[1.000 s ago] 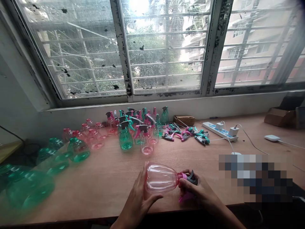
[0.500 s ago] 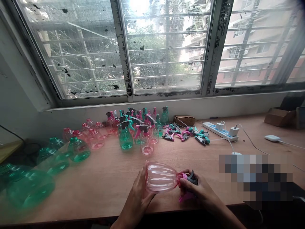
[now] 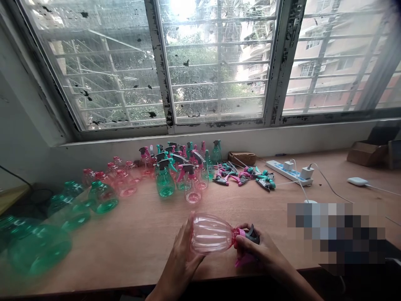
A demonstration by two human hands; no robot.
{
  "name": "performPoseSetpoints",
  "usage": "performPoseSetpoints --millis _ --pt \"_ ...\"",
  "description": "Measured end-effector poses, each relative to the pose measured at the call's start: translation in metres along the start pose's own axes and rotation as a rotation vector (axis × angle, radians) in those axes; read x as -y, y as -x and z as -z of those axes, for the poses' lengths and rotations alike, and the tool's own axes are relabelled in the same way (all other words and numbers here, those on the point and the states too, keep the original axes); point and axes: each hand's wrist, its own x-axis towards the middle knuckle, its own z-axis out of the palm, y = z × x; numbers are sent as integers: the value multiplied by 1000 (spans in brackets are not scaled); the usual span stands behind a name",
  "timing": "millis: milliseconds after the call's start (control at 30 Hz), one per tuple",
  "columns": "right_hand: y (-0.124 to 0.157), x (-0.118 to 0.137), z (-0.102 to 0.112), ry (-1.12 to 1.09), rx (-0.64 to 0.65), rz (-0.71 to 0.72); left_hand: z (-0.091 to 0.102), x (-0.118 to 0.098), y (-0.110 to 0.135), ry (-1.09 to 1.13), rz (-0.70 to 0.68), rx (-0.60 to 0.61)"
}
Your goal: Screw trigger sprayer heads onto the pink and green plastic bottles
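A clear pink spray bottle [image 3: 212, 234] lies sideways in the air near the table's front edge, its base to the left. My left hand [image 3: 184, 246] is closed around the base end, palm against the bottom. At the neck, my right hand [image 3: 257, 246] grips the pink and black spray head [image 3: 250, 235], thumb and fingers on the pink collar. The head sits on the bottle's mouth; whether it is tight I cannot tell. Part of the pink trigger head shows below the right fingers.
Topped spray bottles [image 3: 165, 179] stand in a group by the window wall. Loose spray heads [image 3: 244, 175] lie to their right, beside a power strip [image 3: 290, 172]. Open pink bottles [image 3: 127, 184] and green bottles [image 3: 39, 248] line the left side. A cardboard box [image 3: 366, 152] sits far right.
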Motion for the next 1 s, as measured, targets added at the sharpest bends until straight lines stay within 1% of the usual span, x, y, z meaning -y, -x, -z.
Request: performPoseSetpoints --millis 200,300,367,533,767,1000 --pt "1 1 0 2 -3 -4 1 -4 0 -29 -2 3" --pt "2 2 -1 17 2 -1 4 -6 -1 -16 0 30" --pt "1 1 0 37 -12 3 5 -4 -1 6 9 41" --pt "0 -1 0 58 -27 15 0 1 0 49 22 10" --pt "2 1 -1 47 -11 4 3 -1 1 -18 3 31" --pt "0 -3 2 41 -19 17 0 7 1 10 -3 18"
